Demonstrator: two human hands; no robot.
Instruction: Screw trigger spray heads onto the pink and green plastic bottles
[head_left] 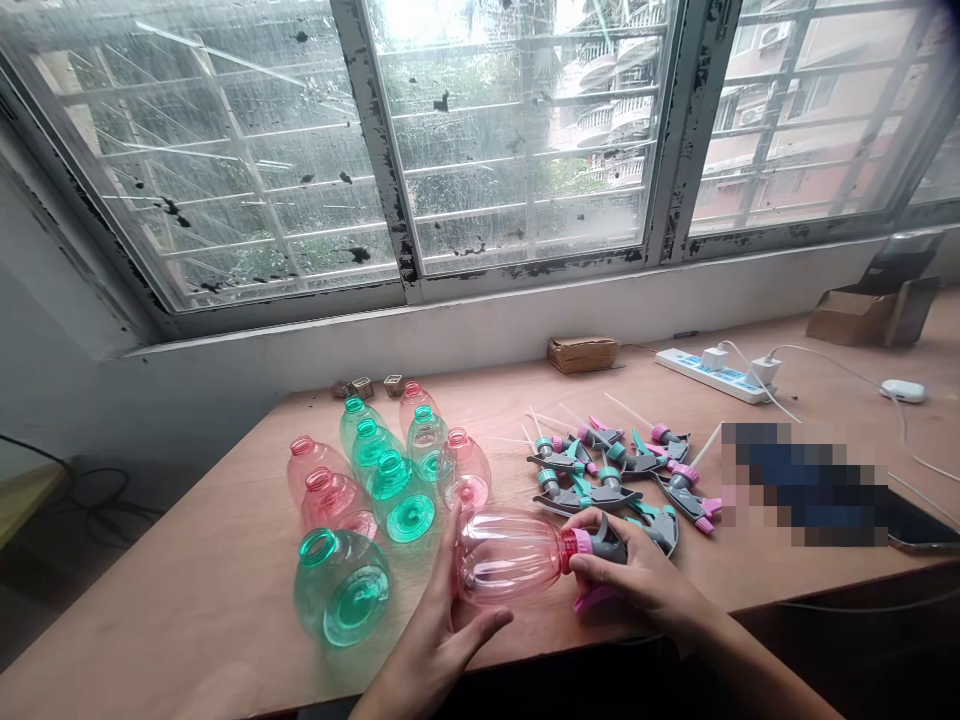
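A pink clear plastic bottle (510, 553) lies on its side near the table's front edge. My left hand (442, 625) cups its base, thumb and fingers pressed against the plastic. My right hand (637, 575) is closed around the grey and pink trigger spray head (604, 560) that sits on the bottle's neck. Several open-necked pink and green bottles (375, 480) stand in a cluster to the left. A pile of loose trigger spray heads (615, 470) with white dip tubes lies just behind my right hand.
The wooden table (187, 590) runs along a wall under a grimy window. A power strip (712, 375) with chargers and white cables, a small brown box (583, 353), an open cardboard box (874, 310) and a phone (922, 525) lie on its right and back parts.
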